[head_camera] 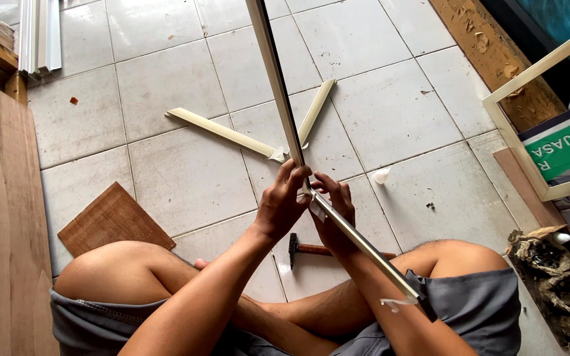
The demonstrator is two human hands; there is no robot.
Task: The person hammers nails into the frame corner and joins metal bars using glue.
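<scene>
Here, both hands grip a long cream-and-dark wooden moulding strip above the white tiled floor.

The left hand and right hand clench their fingers around the strip's middle; its lower end rests on the right thigh. Two joined cream strips lie beyond, a wooden-handled hammer beneath the hands.

light: bright, even daylight | shadows: soft, faint | glare: mild sheen on floor tiles in the upper frame | focus: sharp throughout | edges: wide-angle bending at the corners
</scene>
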